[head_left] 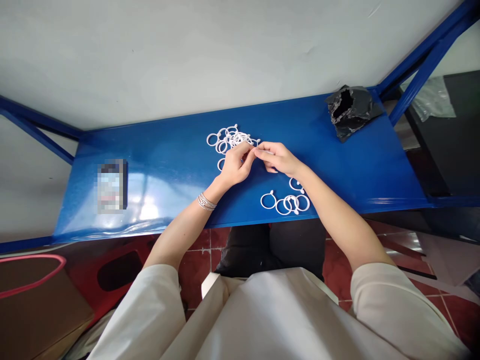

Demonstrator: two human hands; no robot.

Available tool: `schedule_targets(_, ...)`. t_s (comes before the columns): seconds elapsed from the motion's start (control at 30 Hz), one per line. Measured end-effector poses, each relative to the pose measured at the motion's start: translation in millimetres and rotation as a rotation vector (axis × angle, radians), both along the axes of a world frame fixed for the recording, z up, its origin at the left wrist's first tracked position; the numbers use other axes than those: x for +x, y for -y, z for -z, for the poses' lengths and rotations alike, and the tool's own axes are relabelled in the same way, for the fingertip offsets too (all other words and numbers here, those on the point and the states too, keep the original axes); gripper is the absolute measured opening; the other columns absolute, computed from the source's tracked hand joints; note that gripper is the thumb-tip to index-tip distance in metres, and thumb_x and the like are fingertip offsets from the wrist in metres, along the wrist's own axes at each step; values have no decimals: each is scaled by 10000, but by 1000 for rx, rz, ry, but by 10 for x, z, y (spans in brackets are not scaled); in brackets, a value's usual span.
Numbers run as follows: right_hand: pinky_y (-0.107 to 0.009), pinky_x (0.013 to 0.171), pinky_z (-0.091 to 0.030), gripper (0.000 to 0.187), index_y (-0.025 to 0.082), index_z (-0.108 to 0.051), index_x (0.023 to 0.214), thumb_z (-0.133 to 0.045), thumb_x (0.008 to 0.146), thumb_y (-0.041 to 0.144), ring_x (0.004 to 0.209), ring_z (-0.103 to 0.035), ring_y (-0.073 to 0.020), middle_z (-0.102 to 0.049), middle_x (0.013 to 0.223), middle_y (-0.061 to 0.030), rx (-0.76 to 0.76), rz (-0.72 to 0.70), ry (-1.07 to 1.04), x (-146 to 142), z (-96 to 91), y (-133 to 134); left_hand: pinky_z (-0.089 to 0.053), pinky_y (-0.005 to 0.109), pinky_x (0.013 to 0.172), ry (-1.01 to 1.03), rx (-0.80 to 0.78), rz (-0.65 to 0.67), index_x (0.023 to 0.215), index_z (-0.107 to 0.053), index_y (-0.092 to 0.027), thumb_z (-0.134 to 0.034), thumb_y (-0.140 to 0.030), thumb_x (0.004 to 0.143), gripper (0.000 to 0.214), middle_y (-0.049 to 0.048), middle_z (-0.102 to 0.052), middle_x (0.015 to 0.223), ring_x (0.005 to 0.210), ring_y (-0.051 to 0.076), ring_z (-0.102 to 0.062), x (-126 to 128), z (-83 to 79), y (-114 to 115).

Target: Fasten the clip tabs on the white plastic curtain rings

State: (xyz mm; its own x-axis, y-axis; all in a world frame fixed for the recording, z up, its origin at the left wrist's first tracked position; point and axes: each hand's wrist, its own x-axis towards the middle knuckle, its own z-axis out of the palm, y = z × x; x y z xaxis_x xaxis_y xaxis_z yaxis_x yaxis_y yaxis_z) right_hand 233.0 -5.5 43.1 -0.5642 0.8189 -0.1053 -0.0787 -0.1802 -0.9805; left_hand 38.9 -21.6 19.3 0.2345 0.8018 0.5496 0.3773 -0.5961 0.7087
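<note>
My left hand [234, 164] and my right hand [277, 157] meet above a blue metal shelf [337, 160], their fingertips pinching a thin white plastic ring [258, 150], partly hidden by my fingers. Just behind them lies a tangled heap of similar white rings with small tabs [228, 140]. One ring [221, 164] sits partly under my left hand. A smaller group of rings [287, 202] lies near the shelf's front edge, below my right hand. Several bracelets [207, 201] circle my left wrist.
A pixelated phone [111, 185] lies on the shelf's left part. A crumpled black plastic bag [350, 112] sits at the back right against a white wall. Below the shelf's front edge are red floor tiles and, at the lower left, a cardboard box [37, 310].
</note>
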Motion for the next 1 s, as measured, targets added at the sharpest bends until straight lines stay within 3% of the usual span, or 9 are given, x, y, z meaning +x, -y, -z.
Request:
schedule_targets(0.2,-233,421,-206,464,220,-627,847,-913,822,585,487,-265,-81,-345,570,111,-82,67,9,-45,11,20,-396,303,583,44,-31,2,808,-604,-207,-522,-604,1165,540,14,-615,706,603,127,-508,30,17,15)
schedule_targets(0.4,-277,551,-298,523,223,-641,842,-849,884,701,613,-371,-124,-439,663,58,198,152,154,-6,57,-5,-413,307,588,46,-78,-22,830,-642,-207,-502,-673,1147,580,24,-627,707,611,134,-528,47,51,22)
schedule_targets(0.5,-286,612,-353,556,221,-688,968,-855,880,744,658,-431,-137,-504,714,50,323,155,242,18,73,-20,-421,307,590,52,-85,-62,876,-672,-208,-534,-681,1134,556,25,-643,737,617,133,-538,41,59,21)
schedule_targets(0.6,-295,655,-405,621,220,-699,1220,-900,866,689,685,-523,-156,-606,772,37,411,198,320,65,58,-41,-426,317,603,66,-19,-137,903,-674,-215,-546,-642,1143,507,27,-656,770,618,132,-534,18,25,9)
schedule_targets(0.7,-320,693,-447,562,196,-731,1230,-909,880,598,686,-580,-165,-673,802,8,463,225,439,211,-8,-95,-438,333,647,49,112,-277,892,-654,-226,-561,-571,1152,442,26,-653,775,650,143,-541,-39,-14,-37)
schedule_targets(0.77,-335,701,-457,427,182,-788,1051,-910,882,555,685,-594,-166,-696,787,-18,462,163,549,385,-71,-154,-448,347,675,23,156,-358,871,-627,-233,-609,-536,1131,400,21,-631,763,677,157,-543,-99,-5,-92)
schedule_targets(0.83,-338,664,-442,396,182,-824,923,-976,799,526,661,-591,-166,-700,741,-24,398,0,658,600,-130,-218,-450,357,686,4,150,-419,846,-590,-239,-656,-509,1103,379,14,-595,747,688,170,-534,-168,46,-160)
schedule_targets(0.9,-336,615,-420,383,195,-856,876,-1016,734,512,616,-578,-156,-689,689,-9,302,-189,710,814,-170,-275,-462,364,705,-4,124,-465,814,-549,-240,-677,-486,1089,390,10,-562,742,697,177,-523,-233,128,-231)
schedule_targets(1.0,-333,571,-392,395,227,-888,852,-1046,676,542,575,-538,-135,-656,646,17,272,-258,692,1059,-191,-335,-508,388,773,-10,78,-535,758,-515,-230,-677,-454,1085,428,21,-541,761,741,190,-540,-303,251,-319)
